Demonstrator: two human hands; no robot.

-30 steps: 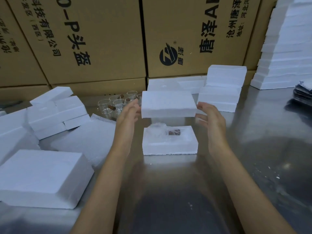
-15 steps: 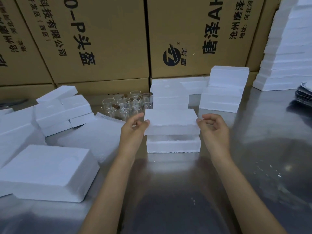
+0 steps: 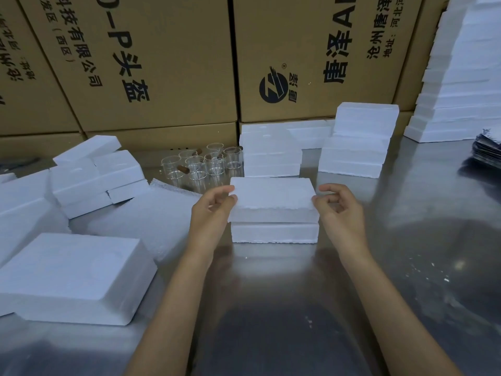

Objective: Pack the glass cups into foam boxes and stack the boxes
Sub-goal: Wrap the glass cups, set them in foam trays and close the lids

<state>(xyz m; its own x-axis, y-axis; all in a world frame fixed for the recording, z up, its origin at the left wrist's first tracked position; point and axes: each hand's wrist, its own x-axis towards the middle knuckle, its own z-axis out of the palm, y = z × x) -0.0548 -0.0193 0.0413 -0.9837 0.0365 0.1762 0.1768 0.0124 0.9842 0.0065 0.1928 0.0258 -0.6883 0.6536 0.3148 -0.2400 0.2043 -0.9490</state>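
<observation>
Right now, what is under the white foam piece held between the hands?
Under the foam lid sits the lower foam box half on the metal table. Its inside is covered, so any contents are hidden.

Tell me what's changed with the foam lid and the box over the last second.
The foam lid came down from above the open foam base and now sits on it, hiding the cup inside. The left hand and right hand still pinch the lid's ends. The loose glass cups and foam stacks behind haven't moved.
</observation>
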